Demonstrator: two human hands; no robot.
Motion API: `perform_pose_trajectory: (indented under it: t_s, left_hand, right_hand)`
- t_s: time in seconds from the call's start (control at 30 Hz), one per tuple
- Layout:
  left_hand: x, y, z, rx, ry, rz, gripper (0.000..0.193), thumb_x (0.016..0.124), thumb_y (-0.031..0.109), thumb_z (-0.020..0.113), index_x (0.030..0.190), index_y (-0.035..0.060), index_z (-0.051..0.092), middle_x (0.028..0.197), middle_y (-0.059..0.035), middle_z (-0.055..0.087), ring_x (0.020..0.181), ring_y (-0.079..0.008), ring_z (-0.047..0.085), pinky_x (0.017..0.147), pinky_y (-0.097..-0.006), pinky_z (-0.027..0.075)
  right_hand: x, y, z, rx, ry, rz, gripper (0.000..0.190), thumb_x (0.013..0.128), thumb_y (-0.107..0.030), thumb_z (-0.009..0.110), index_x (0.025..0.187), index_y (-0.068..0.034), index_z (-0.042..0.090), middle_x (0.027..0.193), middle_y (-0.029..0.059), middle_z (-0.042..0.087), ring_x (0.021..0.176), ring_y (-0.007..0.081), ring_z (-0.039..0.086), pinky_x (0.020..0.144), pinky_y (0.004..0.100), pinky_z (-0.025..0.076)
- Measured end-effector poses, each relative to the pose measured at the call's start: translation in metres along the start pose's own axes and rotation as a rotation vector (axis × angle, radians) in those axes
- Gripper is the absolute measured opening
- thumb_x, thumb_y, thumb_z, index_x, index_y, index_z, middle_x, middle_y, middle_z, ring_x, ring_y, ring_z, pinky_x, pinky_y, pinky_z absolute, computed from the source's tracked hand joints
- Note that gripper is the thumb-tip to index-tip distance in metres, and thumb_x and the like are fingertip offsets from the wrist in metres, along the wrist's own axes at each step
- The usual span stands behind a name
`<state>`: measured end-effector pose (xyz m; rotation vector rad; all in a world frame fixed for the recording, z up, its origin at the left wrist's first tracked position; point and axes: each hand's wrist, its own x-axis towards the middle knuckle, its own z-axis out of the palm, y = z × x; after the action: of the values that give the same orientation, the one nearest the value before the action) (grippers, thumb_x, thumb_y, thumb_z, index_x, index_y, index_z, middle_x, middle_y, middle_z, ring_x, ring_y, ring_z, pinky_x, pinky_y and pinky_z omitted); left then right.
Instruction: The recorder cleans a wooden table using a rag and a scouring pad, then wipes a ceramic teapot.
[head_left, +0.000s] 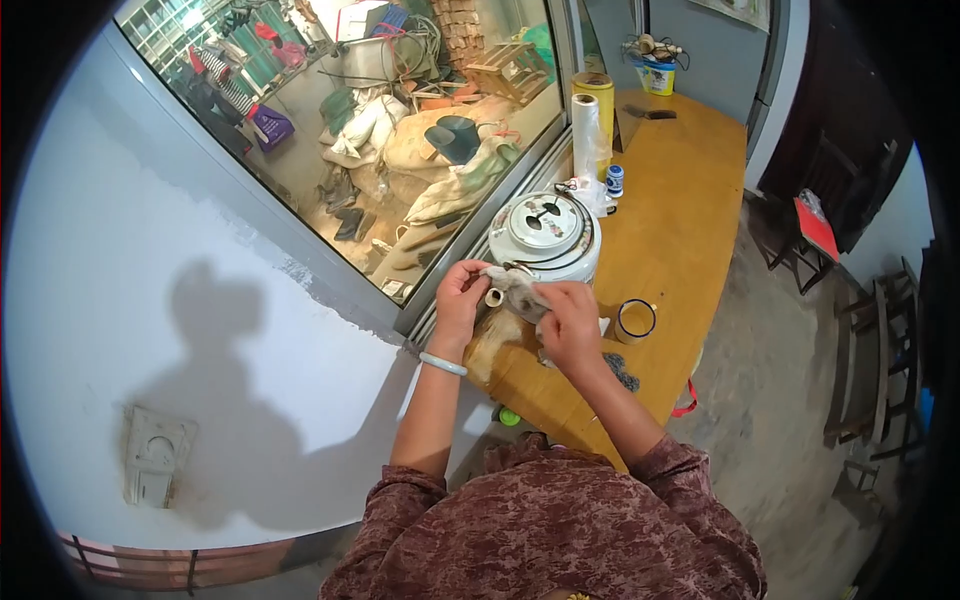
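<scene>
A large white porcelain teapot (544, 232) with a floral pattern and dark wire handles stands on the wooden table (667, 180), its lid on. Its short spout (494, 298) points toward me. My left hand (460, 300), a pale bangle on the wrist, pinches the left end of a greyish-white cloth (517, 289) just above the spout. On the other side, my right hand (571, 322) grips the cloth against the teapot's front. The cloth hides part of the pot's wall. An enamel mug (636, 321) with a blue rim sits right of my right hand.
A grey scouring pad (621, 373) lies by my right forearm. Behind the teapot are a plastic-film roll (586, 139), a yellow cylinder (596, 84) and a small blue-and-white bottle (615, 180). A window frame (487, 199) borders the table's left. Wooden chairs (877, 360) stand at right.
</scene>
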<state>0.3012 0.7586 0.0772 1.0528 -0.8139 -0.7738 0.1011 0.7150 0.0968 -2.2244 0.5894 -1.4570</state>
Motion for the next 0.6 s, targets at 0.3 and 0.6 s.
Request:
perform_pose_trajectory:
  t_s: [0.3,0.6]
  left_hand:
    - [0.01,0.017,0.0,0.13,-0.112,-0.241,0.017,0.087,-0.005,0.061,0.103,0.0015,0.061,0.092,-0.0033,0.065,0.083,-0.0098,0.061,0.073,-0.0223,0.049]
    - [0.011,0.025,0.002,0.098,-0.14,-0.043,0.017,0.087,-0.008,0.059,0.101,-0.0002,0.062,0.094,-0.0042,0.066,0.084,-0.01,0.062,0.078,-0.0237,0.051]
  right_hand:
    - [-0.007,0.028,-0.009,-0.077,-0.315,0.138,0.043,0.073,0.0,0.054,0.115,-0.004,0.064,0.091,0.0145,0.062,0.09,0.0326,0.059,0.083,0.0387,0.047]
    - [0.012,0.017,-0.004,0.517,-0.315,0.735,0.036,0.076,-0.005,0.064,0.112,-0.006,0.067,0.102,0.0061,0.069,0.098,0.0158,0.062,0.087,0.0278,0.047]
